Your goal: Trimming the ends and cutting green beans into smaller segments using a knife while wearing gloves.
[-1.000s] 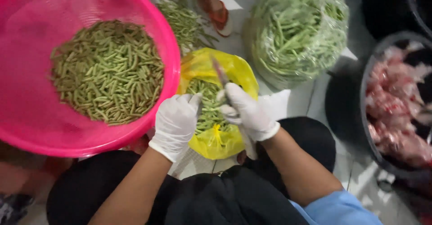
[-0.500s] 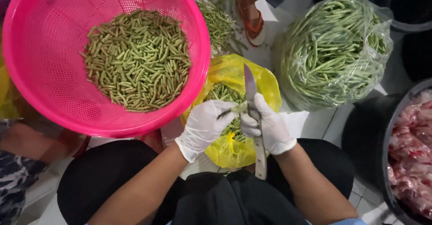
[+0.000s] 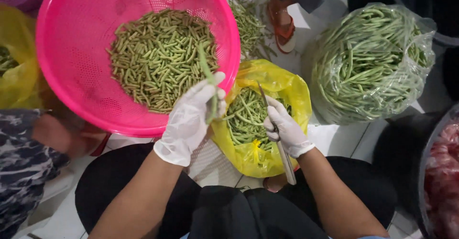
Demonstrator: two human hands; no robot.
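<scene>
2 white gloves (image 3: 189, 119), black trousers (image 3: 229, 215)

One view only, worn on your head, looking almost straight down past your lap to the floor. It sits close: your forearms enter from the bottom edge, left hand (image 3: 191, 119) and right hand (image 3: 286, 128) near centre. The pink colander (image 3: 76, 71) fills the upper left, cut by the top edge. The clear bag of beans (image 3: 370, 62) sits upper right. No second view to overlap with.
</scene>
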